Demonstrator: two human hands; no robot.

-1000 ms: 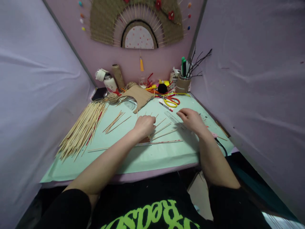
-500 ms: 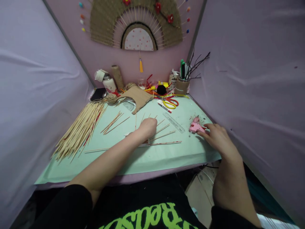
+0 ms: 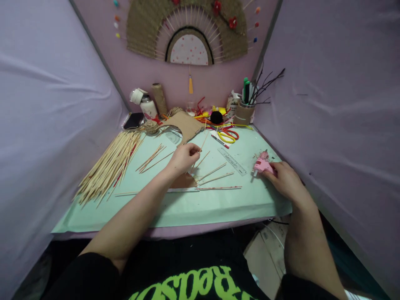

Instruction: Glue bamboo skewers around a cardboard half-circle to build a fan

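Left hand point(image 3: 184, 158) pinches one thin pale wooden stick point(image 3: 203, 142), tilted, mid-table; right hand point(image 3: 286, 179) is closed round the pink plastic glue gun point(image 3: 262, 163), table's right side; weak fingertip pinch could let the stick twist; low leftward gun swing could knock the fanned pale sticks point(image 3: 215, 178) askew, if unglued; can't tell.

You face a brown fan point(image 3: 142, 33) hung on the pink wall point(image 3: 218, 79), a yellow tassel point(image 3: 191, 85) below it. At your table's point(image 3: 225, 206) far left, a phone point(image 3: 133, 121) lies beside a white bottle point(image 3: 148, 109); farther right lie scissors point(image 3: 227, 141).
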